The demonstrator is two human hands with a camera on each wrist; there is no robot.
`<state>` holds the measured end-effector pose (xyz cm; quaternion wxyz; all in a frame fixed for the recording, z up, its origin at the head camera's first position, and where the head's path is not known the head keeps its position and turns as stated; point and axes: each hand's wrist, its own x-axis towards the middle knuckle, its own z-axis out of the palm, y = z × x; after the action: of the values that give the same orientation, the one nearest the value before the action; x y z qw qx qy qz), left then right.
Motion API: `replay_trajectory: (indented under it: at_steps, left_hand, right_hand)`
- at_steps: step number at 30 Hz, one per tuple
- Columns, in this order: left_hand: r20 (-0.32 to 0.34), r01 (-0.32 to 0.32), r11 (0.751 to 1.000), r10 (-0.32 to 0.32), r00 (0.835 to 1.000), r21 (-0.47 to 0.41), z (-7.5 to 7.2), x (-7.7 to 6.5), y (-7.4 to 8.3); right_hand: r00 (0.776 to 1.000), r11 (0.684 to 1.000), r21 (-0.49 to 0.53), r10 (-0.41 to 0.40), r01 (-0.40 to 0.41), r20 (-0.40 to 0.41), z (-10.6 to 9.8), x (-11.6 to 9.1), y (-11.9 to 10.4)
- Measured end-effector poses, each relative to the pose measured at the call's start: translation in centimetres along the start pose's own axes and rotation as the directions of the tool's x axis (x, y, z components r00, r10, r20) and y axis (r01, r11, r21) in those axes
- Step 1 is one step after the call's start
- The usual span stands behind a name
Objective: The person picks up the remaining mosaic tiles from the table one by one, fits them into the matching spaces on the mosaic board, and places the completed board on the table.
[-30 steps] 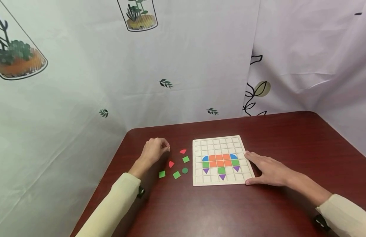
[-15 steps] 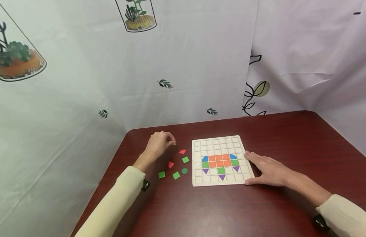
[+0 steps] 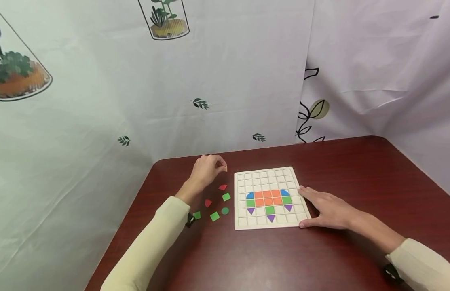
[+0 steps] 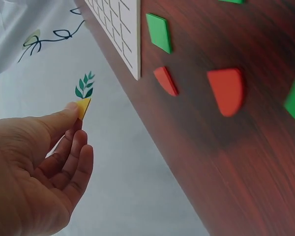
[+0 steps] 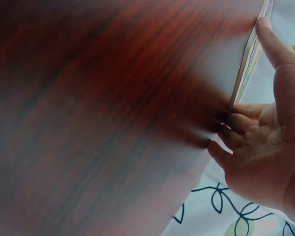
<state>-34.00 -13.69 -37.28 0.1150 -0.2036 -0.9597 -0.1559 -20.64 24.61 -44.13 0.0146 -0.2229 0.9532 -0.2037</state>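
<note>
My left hand (image 3: 207, 169) is raised at the far left of the pale grid board (image 3: 246, 224). Between thumb and forefinger it pinches a small yellow triangle tile (image 4: 84, 106), one pointed corner of which sticks out past the fingertips. My right hand (image 3: 328, 209) lies along the board's right edge, thumb and fingers spread and touching the rim. Set in the board are orange squares (image 3: 267, 197), a blue quarter-circle (image 3: 250, 196) at either end of the upper row, green squares (image 3: 270, 210) and purple triangles (image 3: 271, 218) beneath.
Left of the board lie loose tiles: two red quarter-circles (image 3: 208, 203), several green squares (image 3: 215, 216) and a dark green circle (image 3: 225, 211). The dark red-brown table (image 3: 268, 258) ends at the back against a white printed curtain (image 3: 225, 72).
My left hand has moved right and toward the back with the yellow triangle tile, nearing the board's far left corner. The right hand stays at the board's edge; the view has shifted slightly.
</note>
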Motion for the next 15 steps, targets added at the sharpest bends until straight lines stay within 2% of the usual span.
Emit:
replay_trajectory:
  at_steps: [15]
  left_hand:
    - [0.040, 0.005, 0.999, -0.003, 0.999, -0.052, 2.6, 2.8, 4.1]
  right_hand:
    - [1.000, 1.000, 0.001, -0.003, 0.003, -0.005, 0.0, 0.0, 0.1]
